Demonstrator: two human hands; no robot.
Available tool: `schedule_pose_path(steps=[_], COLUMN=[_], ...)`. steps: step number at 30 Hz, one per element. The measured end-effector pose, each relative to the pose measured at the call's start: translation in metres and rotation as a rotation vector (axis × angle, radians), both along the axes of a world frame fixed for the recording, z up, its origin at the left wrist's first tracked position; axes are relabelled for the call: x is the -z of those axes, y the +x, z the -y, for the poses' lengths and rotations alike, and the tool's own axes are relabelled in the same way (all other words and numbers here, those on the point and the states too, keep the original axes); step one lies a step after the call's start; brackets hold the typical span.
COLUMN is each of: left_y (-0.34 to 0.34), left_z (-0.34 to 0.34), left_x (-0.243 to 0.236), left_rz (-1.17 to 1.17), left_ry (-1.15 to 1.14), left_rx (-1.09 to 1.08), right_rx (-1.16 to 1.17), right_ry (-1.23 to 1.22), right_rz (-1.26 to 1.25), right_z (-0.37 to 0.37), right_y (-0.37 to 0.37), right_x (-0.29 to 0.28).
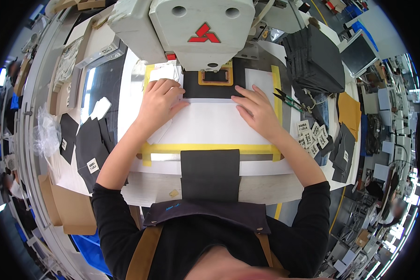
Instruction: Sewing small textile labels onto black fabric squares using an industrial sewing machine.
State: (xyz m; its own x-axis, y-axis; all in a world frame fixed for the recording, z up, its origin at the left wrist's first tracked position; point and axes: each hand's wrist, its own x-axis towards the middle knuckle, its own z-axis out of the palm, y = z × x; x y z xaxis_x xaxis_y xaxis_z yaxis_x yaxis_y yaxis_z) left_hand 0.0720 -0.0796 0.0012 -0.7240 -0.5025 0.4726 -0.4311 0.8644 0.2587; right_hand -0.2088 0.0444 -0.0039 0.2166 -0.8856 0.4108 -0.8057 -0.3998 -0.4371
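Observation:
My left hand [159, 101] lies flat with spread fingers on the left part of a white sheet [210, 123] edged with yellow tape. My right hand [255, 108] presses flat on the sheet's right part. Between the fingertips a black fabric piece [193, 86] runs under the head of a white industrial sewing machine [196, 28], where an orange rectangular clamp frame [215, 77] sits on it. A second black fabric piece [210, 173] hangs over the table's near edge in front of my body.
Small snips with green handles [287, 99] lie right of my right hand. Several white labels [312, 135] and black fabric pieces [343, 149] sit at the right, a stack of dark fabric [315, 58] behind them. More black cut pieces [91, 147] lie at the left.

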Motion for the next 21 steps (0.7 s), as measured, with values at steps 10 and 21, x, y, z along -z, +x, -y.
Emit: schedule_pose_path(steps=[10, 21], left_y=[0.0014, 0.0025], left_z=[-0.0027, -0.0070], left_x=[0.0049, 0.0083], left_rz=[0.041, 0.063], left_ry=[0.008, -0.079], left_rx=[-0.010, 0.006], right_rx=[0.036, 0.119], right_ry=[-0.037, -0.188], right_rz=[-0.028, -0.337], right_z=[-0.0008, -0.0082], right_y=[0.0004, -0.0051], right_x=[0.0006, 0.0012])
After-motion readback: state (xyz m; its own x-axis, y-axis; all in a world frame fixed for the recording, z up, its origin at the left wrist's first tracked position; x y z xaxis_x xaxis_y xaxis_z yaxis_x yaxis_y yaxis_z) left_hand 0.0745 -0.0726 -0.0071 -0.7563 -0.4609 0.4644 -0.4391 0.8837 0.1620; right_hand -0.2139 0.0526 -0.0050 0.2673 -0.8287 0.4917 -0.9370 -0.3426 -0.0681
